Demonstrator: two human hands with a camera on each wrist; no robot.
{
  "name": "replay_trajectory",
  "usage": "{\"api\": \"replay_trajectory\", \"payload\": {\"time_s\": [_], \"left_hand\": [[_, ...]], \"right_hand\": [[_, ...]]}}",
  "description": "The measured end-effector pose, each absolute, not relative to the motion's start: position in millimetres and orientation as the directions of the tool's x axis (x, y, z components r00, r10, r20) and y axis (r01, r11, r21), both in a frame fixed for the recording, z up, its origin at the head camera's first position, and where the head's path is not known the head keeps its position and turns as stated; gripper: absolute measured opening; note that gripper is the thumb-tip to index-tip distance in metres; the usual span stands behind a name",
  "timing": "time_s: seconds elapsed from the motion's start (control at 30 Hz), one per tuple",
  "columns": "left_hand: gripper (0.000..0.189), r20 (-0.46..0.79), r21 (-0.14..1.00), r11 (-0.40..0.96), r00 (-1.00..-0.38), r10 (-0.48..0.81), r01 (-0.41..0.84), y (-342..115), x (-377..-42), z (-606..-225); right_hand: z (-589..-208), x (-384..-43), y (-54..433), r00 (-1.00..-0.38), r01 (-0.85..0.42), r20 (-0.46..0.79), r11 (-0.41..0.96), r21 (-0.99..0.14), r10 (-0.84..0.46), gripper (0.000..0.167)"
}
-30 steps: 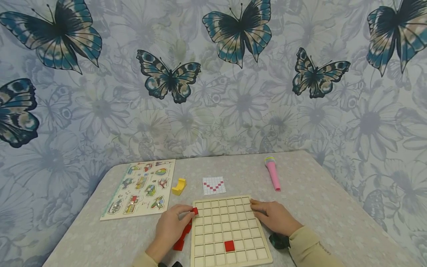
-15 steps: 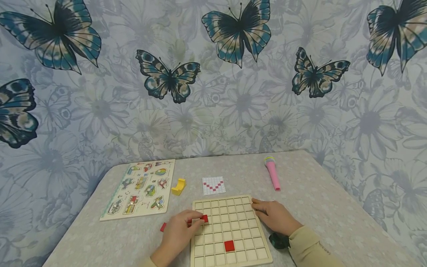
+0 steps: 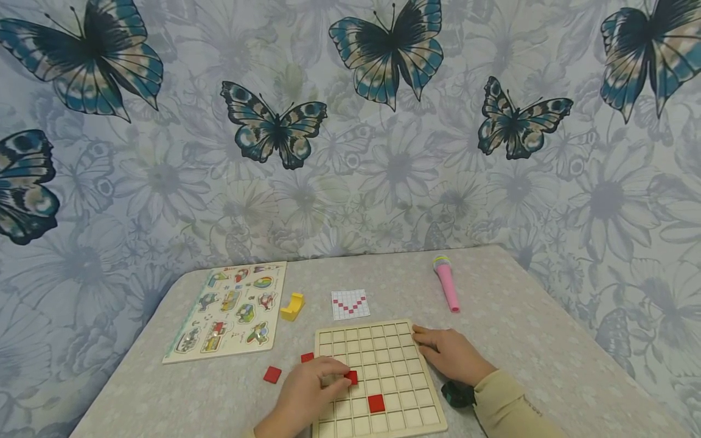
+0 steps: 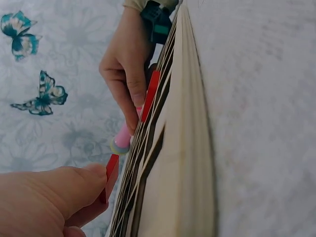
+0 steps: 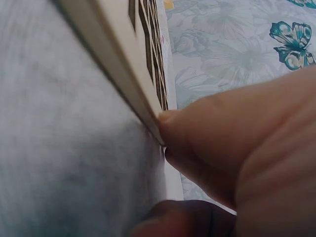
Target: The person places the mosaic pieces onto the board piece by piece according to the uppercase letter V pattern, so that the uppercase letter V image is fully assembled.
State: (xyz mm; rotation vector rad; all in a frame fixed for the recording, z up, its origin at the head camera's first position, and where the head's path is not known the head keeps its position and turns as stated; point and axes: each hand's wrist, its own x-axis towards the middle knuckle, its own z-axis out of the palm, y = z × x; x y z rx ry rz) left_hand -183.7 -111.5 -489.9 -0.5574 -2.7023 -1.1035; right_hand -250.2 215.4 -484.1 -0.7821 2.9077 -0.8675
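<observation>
Pinching square tile (image 3: 353,378), left hand (image 3: 311,388), gridded wooden board (image 3: 401,368)

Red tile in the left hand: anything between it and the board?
Nothing visible. The left hand pinches the red tile over the board, with nothing between in the left wrist view. A second red tile lies lower right in the head view.

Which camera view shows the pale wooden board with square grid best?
The head view: it shows most of the pale wooden board with square grid from above, though the left hand covers part of its left side. Both wrist views show it only at a low angle, nearly edge-on.
</observation>
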Motion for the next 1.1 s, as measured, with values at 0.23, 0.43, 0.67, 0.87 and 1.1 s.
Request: {"api": "replay_trajectory", "payload": {"time_s": [0.23,0.43,0.67,0.87,1.1], "left_hand": [[0.016,0.280,0.642,0.606,-0.880,0.384,0.469,-108.5,-179.6,-489.6],[0.015,0.292,0.631,0.605,-0.871,0.396,0.486,-107.5,-178.6,-490.0],[0.006,0.300,0.630,0.602,-0.868,0.395,0.491,-107.7,-178.4,-491.2],[0.006,0.305,0.619,0.605,-0.864,0.402,0.500,-107.4,-179.3,-491.9],[0.007,0.297,0.618,0.605,-0.861,0.412,0.502,-107.1,-179.3,-492.3]], "right_hand": [[-484.2,-250.2,214.8,-0.878,-0.456,0.134,0.722,-0.519,-0.459,0.039],[-485.4,-249.8,215.0,-0.876,-0.464,0.145,0.719,-0.518,-0.461,0.039],[-485.6,-250.1,215.4,-0.876,-0.464,0.150,0.714,-0.525,-0.459,0.038],[-486.0,-250.6,217.0,-0.875,-0.463,0.148,0.708,-0.533,-0.461,0.037],[-488.0,-251.6,217.6,-0.874,-0.465,0.151,0.703,-0.538,-0.463,0.037]]}}
